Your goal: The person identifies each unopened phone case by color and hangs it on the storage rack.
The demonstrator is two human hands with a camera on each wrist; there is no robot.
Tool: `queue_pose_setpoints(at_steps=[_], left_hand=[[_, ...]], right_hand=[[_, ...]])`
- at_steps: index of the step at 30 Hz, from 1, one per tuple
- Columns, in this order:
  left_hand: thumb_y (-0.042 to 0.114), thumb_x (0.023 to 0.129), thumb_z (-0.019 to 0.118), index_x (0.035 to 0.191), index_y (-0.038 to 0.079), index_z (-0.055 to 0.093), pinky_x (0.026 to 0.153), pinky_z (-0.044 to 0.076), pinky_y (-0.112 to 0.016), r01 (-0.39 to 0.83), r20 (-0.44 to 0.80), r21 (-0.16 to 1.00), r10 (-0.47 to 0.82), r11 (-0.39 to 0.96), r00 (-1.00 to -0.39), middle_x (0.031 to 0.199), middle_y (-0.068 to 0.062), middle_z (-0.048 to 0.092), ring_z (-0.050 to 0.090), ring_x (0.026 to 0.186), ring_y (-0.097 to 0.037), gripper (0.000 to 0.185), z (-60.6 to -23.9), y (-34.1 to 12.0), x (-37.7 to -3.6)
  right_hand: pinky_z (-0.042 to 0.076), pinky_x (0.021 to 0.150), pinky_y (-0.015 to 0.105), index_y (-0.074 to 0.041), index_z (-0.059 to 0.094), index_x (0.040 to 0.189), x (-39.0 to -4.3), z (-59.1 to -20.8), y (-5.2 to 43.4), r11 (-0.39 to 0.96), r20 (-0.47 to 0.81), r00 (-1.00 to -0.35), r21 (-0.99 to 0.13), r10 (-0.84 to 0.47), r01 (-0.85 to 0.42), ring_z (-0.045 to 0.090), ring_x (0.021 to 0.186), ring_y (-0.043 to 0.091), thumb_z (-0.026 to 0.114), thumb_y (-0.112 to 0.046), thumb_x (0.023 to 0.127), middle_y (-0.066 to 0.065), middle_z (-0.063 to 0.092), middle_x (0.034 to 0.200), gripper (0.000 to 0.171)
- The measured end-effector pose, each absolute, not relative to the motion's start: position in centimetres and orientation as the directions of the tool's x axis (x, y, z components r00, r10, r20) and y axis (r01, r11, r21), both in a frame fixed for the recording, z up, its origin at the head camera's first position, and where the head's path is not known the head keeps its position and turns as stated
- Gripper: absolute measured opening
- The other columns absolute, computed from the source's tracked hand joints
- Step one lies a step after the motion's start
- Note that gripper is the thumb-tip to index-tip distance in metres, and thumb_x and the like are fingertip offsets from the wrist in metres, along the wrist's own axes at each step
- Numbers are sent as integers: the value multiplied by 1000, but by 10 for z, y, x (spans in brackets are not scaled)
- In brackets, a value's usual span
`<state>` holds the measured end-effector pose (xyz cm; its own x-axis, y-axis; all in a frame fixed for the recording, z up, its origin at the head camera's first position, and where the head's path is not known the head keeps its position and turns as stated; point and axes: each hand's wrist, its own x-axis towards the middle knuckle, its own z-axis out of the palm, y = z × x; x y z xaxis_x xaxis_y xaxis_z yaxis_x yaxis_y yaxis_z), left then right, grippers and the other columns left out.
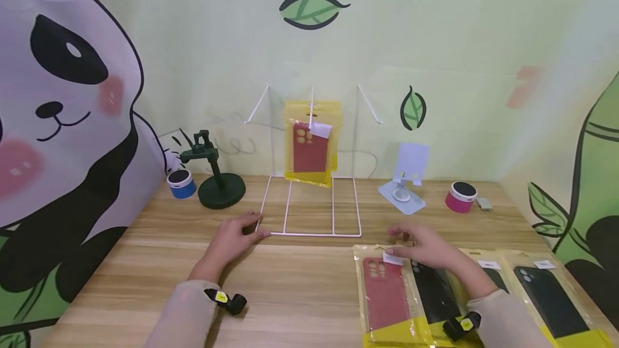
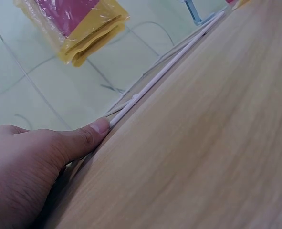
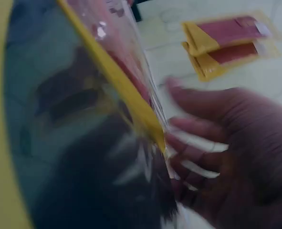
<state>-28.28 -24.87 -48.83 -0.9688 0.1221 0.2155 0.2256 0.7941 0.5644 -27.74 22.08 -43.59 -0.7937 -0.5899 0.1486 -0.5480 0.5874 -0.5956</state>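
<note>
Packets of phone cases lie in a row at the near right of the worktop point(image 1: 300, 283): a red packet point(image 1: 384, 297), a black packet point(image 1: 435, 294) partly under the right hand point(image 1: 425, 248), and further dark ones to the right. We see each with its long axis running away from the person, yellow header end towards the rack point(image 1: 309, 205).

Head view: the right hand rests on the top edges of the red and black packets; whether its fingers pinch a packet we cannot tell here. The left hand point(image 1: 232, 240) lies flat, fingers relaxed, at the rack's near left corner. A hung packet point(image 1: 311, 144) hangs upright from the middle hook.

Left wrist view: we alone see here that the thumb tip point(image 2: 99, 128) touches the rack's white base wire point(image 2: 164, 76).

Right wrist view: blurred, yet it shows a packet's yellow edge point(image 3: 112, 81) lifted close to the lens, with curled fingers point(image 3: 198, 148) behind it; the grip itself stays unclear.
</note>
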Motion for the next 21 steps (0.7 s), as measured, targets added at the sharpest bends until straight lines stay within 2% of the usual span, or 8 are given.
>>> queue_pose_setpoints(at_steps=[4,10,16,21], left_hand=[[52,90,72,139,15,63,113,34,-57,228,221,560,121,797,-968,147,-16,52,47,137,-38,63,-488,-250,-282],[53,89,72,139,15,62,113,34,-57,224,210,562,125,796,-970,147,-16,52,47,138,-37,63,-488,-250,-282],[53,89,72,139,15,63,113,35,-57,233,225,561,125,794,-966,146,-16,53,48,137,-38,63,-488,-251,-283],[53,89,72,139,16,63,113,35,-56,230,216,560,127,796,-968,147,-15,53,47,137,-36,63,-487,-250,-283]], right_hand=[[50,77,30,-5,67,119,-282,-452,235,583,71,-785,-629,-616,-515,56,92,17,77,-32,90,3,66,110,40],[45,71,27,-14,66,104,-285,-465,240,524,106,-773,-678,-625,-517,51,85,14,77,-28,90,-2,58,94,22],[44,72,27,-14,63,97,-285,-466,239,478,138,-762,-704,-633,-525,52,84,12,71,-18,95,-2,58,91,9],[43,71,26,-11,63,93,-281,-461,236,489,151,-764,-687,-627,-537,52,82,11,70,-11,95,-1,58,88,7]])
